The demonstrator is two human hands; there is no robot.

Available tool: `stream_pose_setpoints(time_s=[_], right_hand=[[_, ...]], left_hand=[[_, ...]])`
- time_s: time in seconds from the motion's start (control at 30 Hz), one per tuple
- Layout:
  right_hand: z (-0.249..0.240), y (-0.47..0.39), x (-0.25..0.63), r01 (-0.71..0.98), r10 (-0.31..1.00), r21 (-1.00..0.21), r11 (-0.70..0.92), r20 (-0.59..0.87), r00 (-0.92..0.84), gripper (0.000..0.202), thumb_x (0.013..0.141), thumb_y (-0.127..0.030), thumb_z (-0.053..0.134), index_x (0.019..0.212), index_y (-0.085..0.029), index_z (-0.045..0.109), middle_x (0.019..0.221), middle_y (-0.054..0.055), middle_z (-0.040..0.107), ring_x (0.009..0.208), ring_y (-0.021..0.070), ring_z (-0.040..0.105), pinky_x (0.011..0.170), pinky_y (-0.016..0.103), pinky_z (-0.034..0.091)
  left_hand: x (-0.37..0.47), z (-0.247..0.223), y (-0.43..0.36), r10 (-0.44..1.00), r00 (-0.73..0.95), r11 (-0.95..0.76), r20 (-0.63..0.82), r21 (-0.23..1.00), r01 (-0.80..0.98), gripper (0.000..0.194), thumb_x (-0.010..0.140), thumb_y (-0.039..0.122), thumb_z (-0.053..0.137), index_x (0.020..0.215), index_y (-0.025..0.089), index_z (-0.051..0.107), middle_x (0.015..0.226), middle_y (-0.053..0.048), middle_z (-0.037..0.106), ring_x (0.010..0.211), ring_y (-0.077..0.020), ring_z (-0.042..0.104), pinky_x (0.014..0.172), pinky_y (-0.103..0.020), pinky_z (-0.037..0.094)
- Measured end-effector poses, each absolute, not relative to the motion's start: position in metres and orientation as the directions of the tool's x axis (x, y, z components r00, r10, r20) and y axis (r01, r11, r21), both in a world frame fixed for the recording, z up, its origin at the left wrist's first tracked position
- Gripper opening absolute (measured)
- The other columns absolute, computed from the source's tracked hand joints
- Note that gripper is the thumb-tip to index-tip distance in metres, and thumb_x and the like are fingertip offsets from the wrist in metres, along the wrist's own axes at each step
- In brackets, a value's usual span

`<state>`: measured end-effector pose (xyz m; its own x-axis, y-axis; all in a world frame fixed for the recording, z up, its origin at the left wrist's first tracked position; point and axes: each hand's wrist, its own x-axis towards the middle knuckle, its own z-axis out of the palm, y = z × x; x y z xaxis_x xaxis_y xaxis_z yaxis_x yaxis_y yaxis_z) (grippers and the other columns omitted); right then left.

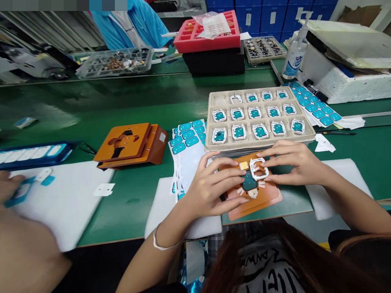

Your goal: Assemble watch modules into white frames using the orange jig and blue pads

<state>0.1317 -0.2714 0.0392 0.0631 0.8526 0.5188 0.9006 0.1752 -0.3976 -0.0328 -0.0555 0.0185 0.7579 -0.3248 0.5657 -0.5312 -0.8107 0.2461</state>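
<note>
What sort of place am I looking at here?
Probably a workshop for assembling small parts. A compartmented tray holds rows of similar white-and-teal pieces, a long green workbench runs across, and a red divided bin stands behind.

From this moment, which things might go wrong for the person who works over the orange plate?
The right hand seems to touch the white frame only at its edge, so the frame might slip. The small yellow piece lies close to the left hand and could be nudged. The right hand is also near the beige compartment tray, so a careless move may knock it.
</note>
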Motion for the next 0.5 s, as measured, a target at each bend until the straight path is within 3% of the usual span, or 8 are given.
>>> stream_pose_setpoints(time_s=[0.1, 0.2, 0.5], right_hand=[[0.033, -0.268, 0.126, 0.868, 0.841, -0.430, 0.247, 0.540, 0.029, 0.020, 0.085, -0.032, 0.071, 0.102, -0.023, 0.075, 0.113, 0.010, 0.074, 0.083, 0.0187, 0.063, 0.073, 0.037, 0.054], [0.028, -0.263, 0.120, 0.856, 0.828, -0.429, 0.290, 0.560, 0.000, 0.019, 0.085, -0.030, 0.071, 0.101, -0.021, 0.075, 0.113, 0.012, 0.073, 0.084, 0.0193, 0.060, 0.073, 0.038, 0.053], [0.022, -0.260, 0.116, 0.863, 0.804, -0.405, 0.301, 0.595, -0.001, 0.017, 0.086, -0.031, 0.070, 0.092, -0.015, 0.075, 0.109, 0.014, 0.075, 0.081, 0.0187, 0.056, 0.071, 0.036, 0.052]], left_hand=[[-0.034, 0.019, -0.059, -0.163, 0.775, -0.850, 0.611, 0.312, -0.425, 0.047, 0.077, 0.052, 0.074, 0.116, 0.028, 0.064, 0.106, -0.005, 0.075, 0.106, -0.0277, 0.061, 0.097, -0.049, 0.043], [-0.034, 0.019, -0.064, -0.118, 0.784, -0.854, 0.610, 0.340, -0.393, 0.064, 0.073, 0.057, 0.076, 0.127, 0.027, 0.058, 0.115, -0.009, 0.072, 0.115, -0.0314, 0.057, 0.099, -0.053, 0.043], [-0.035, 0.013, -0.069, -0.101, 0.815, -0.873, 0.570, 0.342, -0.347, 0.056, 0.074, 0.049, 0.078, 0.122, 0.026, 0.060, 0.117, -0.007, 0.071, 0.117, -0.0322, 0.056, 0.097, -0.054, 0.043]])
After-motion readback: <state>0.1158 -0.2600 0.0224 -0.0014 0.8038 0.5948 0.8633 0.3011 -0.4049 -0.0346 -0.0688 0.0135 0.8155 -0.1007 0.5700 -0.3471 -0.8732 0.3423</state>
